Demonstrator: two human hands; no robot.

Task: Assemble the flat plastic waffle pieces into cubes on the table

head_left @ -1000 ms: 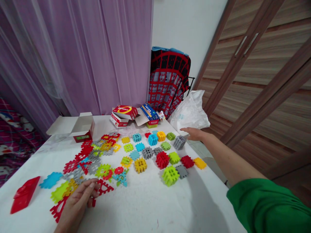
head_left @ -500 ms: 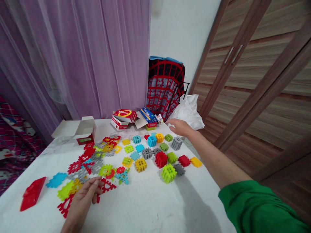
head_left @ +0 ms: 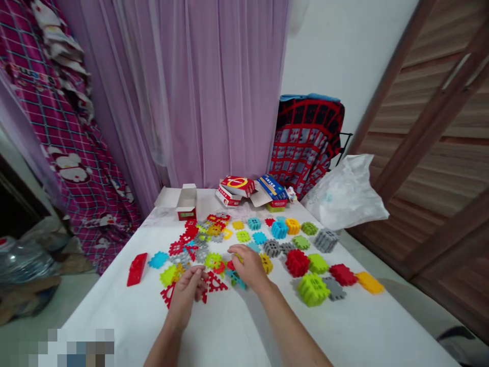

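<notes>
Several colourful plastic lattice pieces and built cubes lie spread on a white table point(head_left: 237, 336). My left hand point(head_left: 186, 294) rests with curled fingers pinching a flat red triangle piece point(head_left: 214, 283) at the near edge of the pile. My right hand point(head_left: 249, 266) sits just to its right, over the middle of the pile. Its fingers are closed round a small piece, and only a yellow-green bit shows at the thumb. A red cube point(head_left: 297, 262), a green cube point(head_left: 313, 289) and a grey cube point(head_left: 326, 239) stand to the right of that hand.
Small red and blue cartons point(head_left: 237, 186) and an open white box point(head_left: 183, 200) stand at the table's far edge. A white plastic bag point(head_left: 344, 196) lies at the far right. A flat red piece point(head_left: 136, 268) lies at the left. Purple curtain behind, wooden doors at right.
My right hand has drawn back from the far right near the bag to the middle of the pile. The view has swung left. My left hand stays on the red triangle piece.
</notes>
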